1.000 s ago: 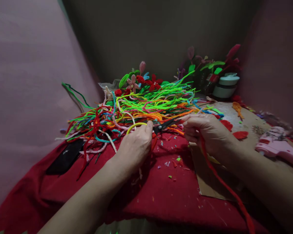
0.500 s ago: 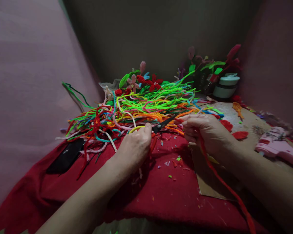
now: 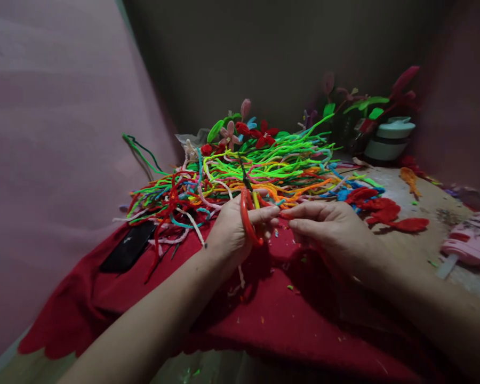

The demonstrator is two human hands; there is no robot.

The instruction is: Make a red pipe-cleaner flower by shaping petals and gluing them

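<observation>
My left hand [image 3: 231, 226] is closed around scissors [image 3: 245, 216]. Their orange-red handle loop circles the hand, and the dark blades point up and away over the pile. My right hand [image 3: 338, 228] pinches a red pipe cleaner [image 3: 287, 215] between thumb and forefinger. The left fingertips come close to its tip; whether they also grip it I cannot tell. Behind both hands spreads a heap of multicoloured pipe cleaners [image 3: 260, 173]. Several red pipe-cleaner petals [image 3: 384, 210] lie beyond my right wrist.
A black phone [image 3: 128, 248] lies at the left on the red tablecloth [image 3: 224, 320]. To the right are a pink glue gun [image 3: 470, 242] and a pale lidded pot [image 3: 390, 140]. Pipe-cleaner flowers [image 3: 264, 134] stand behind the heap. Small scraps dot the cloth.
The scissors have swung from pointing right at the right hand to pointing up and away. Both hands have come closer together, and the view has shifted slightly left.
</observation>
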